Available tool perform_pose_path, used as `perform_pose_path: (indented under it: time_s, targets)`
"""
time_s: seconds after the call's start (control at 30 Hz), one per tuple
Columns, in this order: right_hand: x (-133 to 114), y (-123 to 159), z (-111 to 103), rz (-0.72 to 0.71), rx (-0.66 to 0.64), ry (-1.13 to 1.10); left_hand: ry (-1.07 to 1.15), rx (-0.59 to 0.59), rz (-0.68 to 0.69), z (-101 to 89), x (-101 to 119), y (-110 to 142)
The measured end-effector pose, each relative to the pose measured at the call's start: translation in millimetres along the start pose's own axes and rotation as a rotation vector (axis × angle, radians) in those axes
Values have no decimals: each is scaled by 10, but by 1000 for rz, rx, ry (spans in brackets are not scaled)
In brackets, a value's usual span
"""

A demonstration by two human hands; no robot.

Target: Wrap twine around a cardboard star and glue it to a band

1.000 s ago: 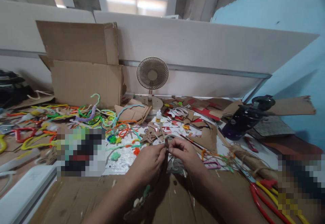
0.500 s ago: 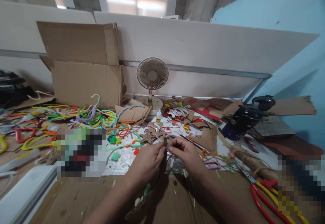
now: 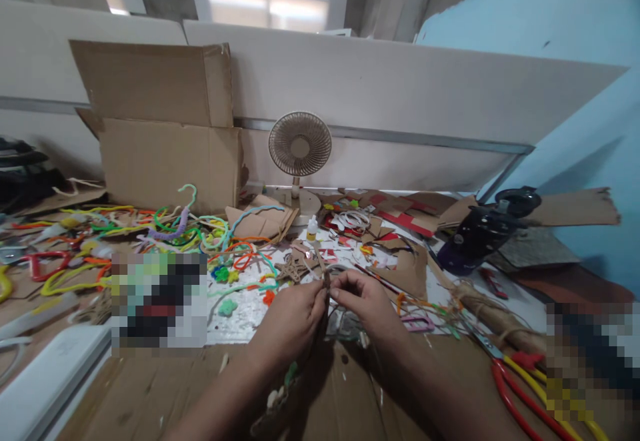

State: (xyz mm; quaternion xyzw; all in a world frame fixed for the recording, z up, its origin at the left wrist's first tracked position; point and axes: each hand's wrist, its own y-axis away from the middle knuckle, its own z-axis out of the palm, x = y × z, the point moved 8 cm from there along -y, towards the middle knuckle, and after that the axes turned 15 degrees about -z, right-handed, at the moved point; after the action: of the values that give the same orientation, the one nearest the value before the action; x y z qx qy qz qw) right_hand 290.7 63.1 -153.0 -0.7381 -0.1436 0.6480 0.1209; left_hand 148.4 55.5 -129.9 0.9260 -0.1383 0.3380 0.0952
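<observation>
My left hand (image 3: 293,314) is closed, fingers pinched around a thin brown strip (image 3: 327,279) that stands upright between my hands. From the right, my right hand (image 3: 365,301) pinches at the same strip, thumb and forefinger close together near its upper part. Pale, cord-like ends stick out above the fingers. Below my left forearm shows a brown piece (image 3: 273,411) with pale and green bits on it; whether it belongs to the strip is hidden. Just beyond my hands lie a brown star shape (image 3: 290,269) and a small glue bottle (image 3: 312,229).
A cardboard sheet (image 3: 200,387) covers the near table. Pipe cleaners (image 3: 245,254) tangle at left; a fan (image 3: 300,144) stands behind. Red-handled scissors (image 3: 510,387), a twine-wrapped roll (image 3: 493,311) and a dark bottle (image 3: 480,237) are at right. A white box-like object (image 3: 55,381) lies near left.
Both hands keep their pinch on the brown strip in nearly the same place. The piece below my left forearm has shifted slightly right.
</observation>
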Motion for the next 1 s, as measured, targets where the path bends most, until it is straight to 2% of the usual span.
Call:
perform_pose_path:
  time_s: [0.27,0.57,0.77,1.0]
  targets:
    - [-17,10,1,-36,-10,27,-14,-8,-16,6,18,0]
    - [36,16,-1,-15,-13,17,114,-52,-7,30,-38,-26]
    - [-36,0,7,-35,-19,39,100,-16,-22,-1,-64,-34]
    - [-87,17,8,-101,-53,145,59,49,-15,-83,18,5]
